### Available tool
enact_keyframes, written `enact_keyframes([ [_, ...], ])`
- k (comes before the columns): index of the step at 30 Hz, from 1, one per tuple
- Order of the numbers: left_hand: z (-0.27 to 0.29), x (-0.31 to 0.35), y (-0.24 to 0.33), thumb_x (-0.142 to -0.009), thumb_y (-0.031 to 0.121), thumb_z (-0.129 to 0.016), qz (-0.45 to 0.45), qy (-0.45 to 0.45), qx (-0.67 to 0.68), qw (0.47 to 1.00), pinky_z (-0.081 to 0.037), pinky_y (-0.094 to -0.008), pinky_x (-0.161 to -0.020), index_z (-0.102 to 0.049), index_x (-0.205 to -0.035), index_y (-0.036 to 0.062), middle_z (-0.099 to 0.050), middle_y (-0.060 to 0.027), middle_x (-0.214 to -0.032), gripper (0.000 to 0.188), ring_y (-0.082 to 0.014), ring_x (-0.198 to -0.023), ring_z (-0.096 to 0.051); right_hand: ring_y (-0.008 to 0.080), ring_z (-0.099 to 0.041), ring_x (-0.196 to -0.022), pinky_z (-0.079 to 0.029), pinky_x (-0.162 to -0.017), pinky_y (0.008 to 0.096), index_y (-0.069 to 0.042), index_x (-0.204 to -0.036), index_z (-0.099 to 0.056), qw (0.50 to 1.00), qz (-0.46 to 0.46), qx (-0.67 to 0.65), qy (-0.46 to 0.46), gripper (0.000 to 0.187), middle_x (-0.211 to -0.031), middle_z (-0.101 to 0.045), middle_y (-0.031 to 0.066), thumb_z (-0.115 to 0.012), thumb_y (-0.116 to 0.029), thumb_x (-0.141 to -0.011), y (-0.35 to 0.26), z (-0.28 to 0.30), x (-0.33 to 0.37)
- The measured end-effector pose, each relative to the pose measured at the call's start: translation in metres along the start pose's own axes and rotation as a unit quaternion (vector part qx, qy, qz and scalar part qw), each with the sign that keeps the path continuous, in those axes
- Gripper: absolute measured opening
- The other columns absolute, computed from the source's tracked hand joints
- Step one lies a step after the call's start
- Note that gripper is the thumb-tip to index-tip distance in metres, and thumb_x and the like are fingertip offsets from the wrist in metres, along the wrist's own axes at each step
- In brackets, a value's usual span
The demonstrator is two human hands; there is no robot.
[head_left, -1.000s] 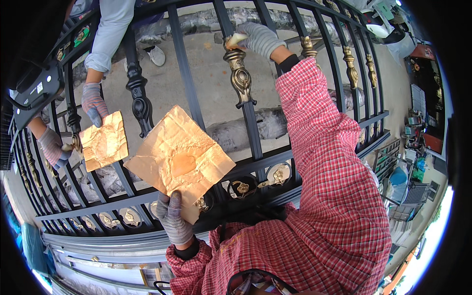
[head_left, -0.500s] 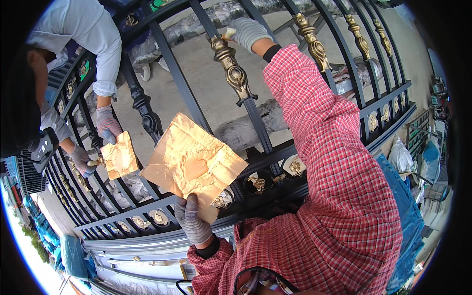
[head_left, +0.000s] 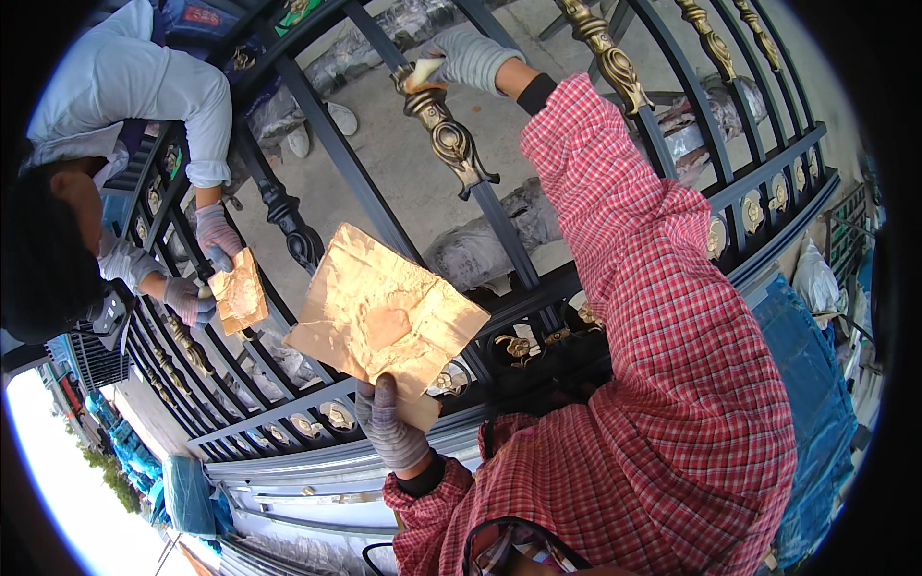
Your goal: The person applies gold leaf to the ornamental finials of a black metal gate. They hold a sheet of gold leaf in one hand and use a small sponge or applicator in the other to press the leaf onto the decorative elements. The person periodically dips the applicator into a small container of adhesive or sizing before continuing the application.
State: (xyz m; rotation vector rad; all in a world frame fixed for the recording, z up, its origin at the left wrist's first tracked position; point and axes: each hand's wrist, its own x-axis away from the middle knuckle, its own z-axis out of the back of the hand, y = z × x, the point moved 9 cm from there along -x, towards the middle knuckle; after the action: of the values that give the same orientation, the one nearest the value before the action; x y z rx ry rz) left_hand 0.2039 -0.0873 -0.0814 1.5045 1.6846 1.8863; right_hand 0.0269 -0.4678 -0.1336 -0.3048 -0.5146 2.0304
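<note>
My left hand (head_left: 392,422), in a grey striped glove, grips the lower edge of a folded piece of cardboard (head_left: 336,298). A gold-tan smear of paint with a wet patch lies on the cardboard's middle. My right hand (head_left: 473,60), gloved and stretched far forward, is closed on a small paintbrush (head_left: 424,70); its handle is hidden in the glove. The pale brush tip touches the top of a cast ornament (head_left: 449,139) on a dark fence bar. That ornament shows gold over black.
At left a co-worker in a light shirt (head_left: 182,91) holds a smaller cardboard piece (head_left: 237,293) by the same black railing (head_left: 509,230). An ungilded black ornament (head_left: 288,221) stands between us. Blue sheeting (head_left: 802,413) lies at right.
The view has shifted slightly. My right hand has moved left a little, bringing the brush tip over the ornament's top. The co-worker's head has come further into view.
</note>
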Motion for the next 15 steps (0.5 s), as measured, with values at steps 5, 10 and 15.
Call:
enact_keyframes([
  [5,-0.009,0.003,0.002,-0.074,0.025,-0.057,-0.002,-0.017,0.012,1.000,-0.042,-0.0277,-0.075,-0.046,-0.109,-0.0007,-0.054,-0.0091,-0.098,0.045,-0.0180,-0.086,-0.053,0.0282,-0.058,-0.070,-0.045,-0.060,0.0338,-0.004,-0.084,-0.061,0.993,-0.021,0.082,-0.085,0.030,-0.078,-0.060,0.0153,-0.069,-0.020,-0.060,0.000,0.003,0.002],
  [10,-0.014,0.003,-0.001,-0.074,0.025,-0.057,0.003,-0.027,-0.012,1.000,-0.040,-0.0272,-0.076,-0.046,-0.110,-0.0006,-0.054,-0.0083,-0.099,0.045,-0.0172,-0.087,-0.052,0.0289,-0.059,-0.070,-0.046,-0.060,0.0368,-0.003,-0.081,-0.061,0.986,0.051,0.159,0.004,0.022,-0.074,-0.060,0.0158,-0.064,-0.018,-0.065,-0.074,0.001,0.015],
  [15,-0.004,0.008,0.001,-0.075,0.029,-0.056,-0.030,0.006,-0.031,0.999,-0.043,-0.0265,-0.069,-0.049,-0.103,0.0002,-0.055,-0.0082,-0.093,0.041,-0.0169,-0.080,-0.054,0.0301,-0.058,-0.074,-0.045,-0.065,0.0369,-0.004,-0.084,-0.060,0.990,-0.078,0.107,-0.041,0.024,-0.081,-0.059,0.0153,-0.061,-0.021,-0.068,-0.023,0.003,0.042],
])
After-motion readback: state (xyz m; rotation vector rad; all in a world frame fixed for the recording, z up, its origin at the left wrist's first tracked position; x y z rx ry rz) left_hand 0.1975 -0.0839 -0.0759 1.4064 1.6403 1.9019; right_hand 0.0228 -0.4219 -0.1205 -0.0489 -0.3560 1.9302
